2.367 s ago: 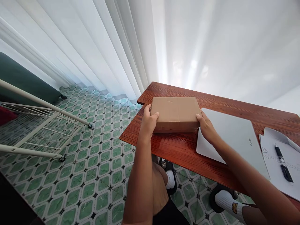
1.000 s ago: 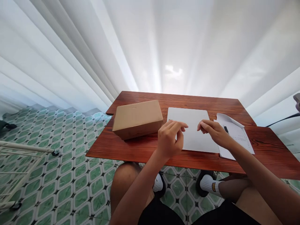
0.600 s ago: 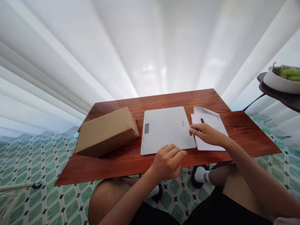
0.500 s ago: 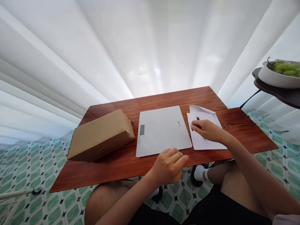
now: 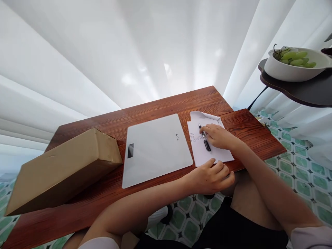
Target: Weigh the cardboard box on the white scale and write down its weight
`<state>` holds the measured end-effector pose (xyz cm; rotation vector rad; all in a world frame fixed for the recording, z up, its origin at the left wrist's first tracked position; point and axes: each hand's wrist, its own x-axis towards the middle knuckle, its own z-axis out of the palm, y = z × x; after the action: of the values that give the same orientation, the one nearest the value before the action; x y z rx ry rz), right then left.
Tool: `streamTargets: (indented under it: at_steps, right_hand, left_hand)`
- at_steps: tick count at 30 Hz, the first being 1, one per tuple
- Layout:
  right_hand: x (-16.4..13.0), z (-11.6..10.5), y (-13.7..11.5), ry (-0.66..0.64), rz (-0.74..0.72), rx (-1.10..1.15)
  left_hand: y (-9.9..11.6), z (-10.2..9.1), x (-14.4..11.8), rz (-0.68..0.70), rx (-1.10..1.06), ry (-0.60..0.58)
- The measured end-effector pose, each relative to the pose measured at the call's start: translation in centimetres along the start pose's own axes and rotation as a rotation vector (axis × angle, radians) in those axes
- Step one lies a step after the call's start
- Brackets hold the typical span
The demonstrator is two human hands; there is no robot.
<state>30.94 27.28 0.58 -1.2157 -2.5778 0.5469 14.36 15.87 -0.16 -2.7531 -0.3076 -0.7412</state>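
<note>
I'm at home, prob. a living rm: white sheer curtains [image 5: 103, 52] and green patterned floor tiles [image 5: 290, 169]. My small wooden table [image 5: 166, 103] sits by a side shelf w/ a bowl of grapes [image 5: 295, 62].

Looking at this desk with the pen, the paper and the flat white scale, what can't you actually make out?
- Print on the paper: too small to read in the head view.
- Scale display window: dark, no reading visible.
- Right hand on the pen: fingers cover the pen's upper part, so a firm grip is unclear.
- Left hand: fingertips at the paper's near edge; contact unclear.
- Cardboard box: closed, contents hidden.
</note>
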Motion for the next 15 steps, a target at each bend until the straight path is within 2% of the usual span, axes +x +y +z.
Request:
streamTargets:
  at_steps: [4,9,15]
  right_hand:
    - [0.73,0.53,-0.40,-0.025,0.012,-0.109]
    - [0.90,0.44,-0.66,-0.043,-0.004,-0.194]
    - [0.86,0.16,-0.41,0.040,-0.105,-0.310]
  left_hand:
    - [0.31,0.99,-0.52,-0.040,-0.047,-0.036]
    - [0.45,1.09,-0.82,-0.062,-0.086,-0.082]
    - [0.43,1.25,-0.74,-0.096,-0.143,-0.106]
